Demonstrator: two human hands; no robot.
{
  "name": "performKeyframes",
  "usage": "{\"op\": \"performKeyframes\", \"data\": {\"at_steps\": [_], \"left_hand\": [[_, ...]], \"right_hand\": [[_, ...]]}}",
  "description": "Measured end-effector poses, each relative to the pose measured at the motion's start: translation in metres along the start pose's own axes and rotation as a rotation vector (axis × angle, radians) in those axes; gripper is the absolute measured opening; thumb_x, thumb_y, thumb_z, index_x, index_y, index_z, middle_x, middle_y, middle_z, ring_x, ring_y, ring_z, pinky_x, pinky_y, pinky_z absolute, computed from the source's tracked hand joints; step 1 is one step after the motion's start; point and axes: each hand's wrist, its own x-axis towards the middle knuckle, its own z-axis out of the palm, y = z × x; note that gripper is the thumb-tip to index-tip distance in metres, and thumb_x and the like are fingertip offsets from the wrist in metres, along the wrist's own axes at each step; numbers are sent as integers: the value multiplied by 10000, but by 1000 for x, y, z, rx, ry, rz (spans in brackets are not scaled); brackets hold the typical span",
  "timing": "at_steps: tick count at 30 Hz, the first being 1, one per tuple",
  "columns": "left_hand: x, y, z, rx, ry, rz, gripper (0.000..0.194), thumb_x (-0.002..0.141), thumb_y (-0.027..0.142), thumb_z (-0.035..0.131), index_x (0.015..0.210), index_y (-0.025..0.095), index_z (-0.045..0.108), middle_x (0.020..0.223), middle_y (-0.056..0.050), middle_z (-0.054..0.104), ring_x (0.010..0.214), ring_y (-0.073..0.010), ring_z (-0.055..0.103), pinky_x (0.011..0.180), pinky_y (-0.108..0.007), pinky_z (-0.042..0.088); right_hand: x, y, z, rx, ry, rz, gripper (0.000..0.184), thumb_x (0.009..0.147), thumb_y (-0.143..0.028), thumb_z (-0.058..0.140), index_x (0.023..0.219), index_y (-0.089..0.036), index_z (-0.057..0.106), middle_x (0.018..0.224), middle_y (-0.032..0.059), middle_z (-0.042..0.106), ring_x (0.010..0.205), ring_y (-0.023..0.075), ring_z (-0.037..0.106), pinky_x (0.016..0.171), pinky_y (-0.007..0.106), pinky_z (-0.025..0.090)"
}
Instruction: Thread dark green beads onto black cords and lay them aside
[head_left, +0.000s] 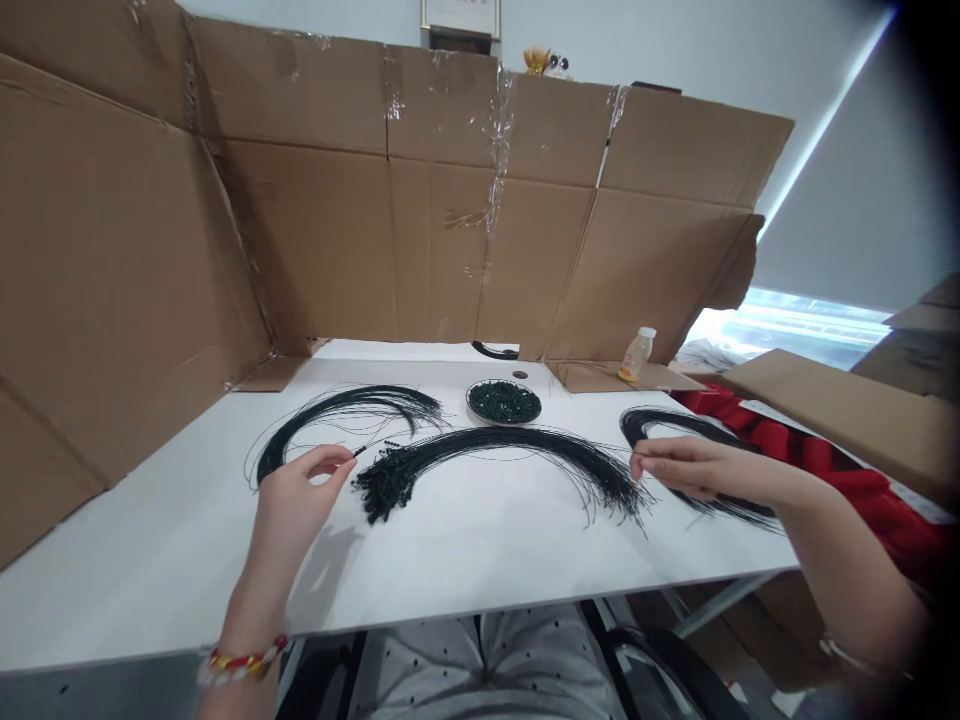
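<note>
My left hand (296,495) hovers over the white table (465,560), fingers pinched on the beaded end of a thin black cord (373,447). My right hand (686,466) is at the right end of a long arched bundle of black cords (517,445), its fingers pressed together on the cord tips. The bundle's left end is a clump of small dark green beads (386,485). A round dish of dark green beads (503,401) sits behind the bundle.
Another curved bundle of black cords (337,412) lies at the back left, and a third (690,440) at the right. Taped cardboard walls (420,220) surround the table. A small plastic bottle (637,355) stands at the back right. Red cloth (810,450) lies right.
</note>
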Motion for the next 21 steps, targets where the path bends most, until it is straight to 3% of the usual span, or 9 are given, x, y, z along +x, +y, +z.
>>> {"op": "performKeyframes", "data": {"at_steps": [4,7,10,12,14,17,19,21], "left_hand": [[25,4,23,99,-98,46,114,756,319,611,726,253,699,760,-39,800,802,-279,756,753,-343,550],[39,6,42,168,-155,90,137,763,272,581,740,245,713,781,-65,810,797,-287,757,754,-351,558],[39,4,53,238,-138,115,230,793,311,571,873,193,751,1007,-159,812,1004,-345,740,906,-415,551],[31,-1,50,280,-93,116,348,823,375,554,993,145,751,1192,-219,756,1179,-386,667,1021,-470,503],[19,-7,35,312,-44,104,437,862,422,506,1084,120,729,1296,-237,697,1258,-403,607,1086,-510,455],[-1,-9,-4,349,28,66,471,902,435,449,1147,114,692,1306,-236,673,1230,-417,602,1084,-553,446],[-15,-6,-36,373,109,30,437,915,438,460,1143,136,679,1279,-219,677,1194,-414,613,1049,-557,471],[-29,-2,-64,375,306,-32,371,929,430,497,1168,211,677,1245,-133,685,1107,-369,660,952,-514,535]], "right_hand": [[44,26,-7,-33,75,-11,610,982,-701,462,1039,-147,710,614,-69,336,504,103,304,473,261,272],[83,39,3,-152,149,7,493,1061,-567,442,1087,-139,686,655,-42,486,518,102,450,508,242,411],[111,47,16,-321,255,19,282,1043,-412,585,1095,-151,679,982,46,692,791,163,668,725,329,582],[120,48,26,-438,342,-3,245,1022,-351,632,1184,-171,670,1240,92,670,1063,237,670,927,441,572],[122,44,37,-534,405,-45,312,1002,-323,658,1284,-190,639,1405,113,588,1266,302,579,1068,546,479],[116,25,57,-622,424,-151,392,990,-281,640,1363,-170,597,1487,172,507,1407,382,432,1153,642,337],[112,3,72,-648,387,-259,395,1002,-267,582,1383,-163,586,1471,212,505,1406,393,417,1157,633,323],[113,-25,89,-654,316,-385,367,1022,-293,538,1371,-195,595,1417,189,552,1344,352,479,1128,568,387]]}}
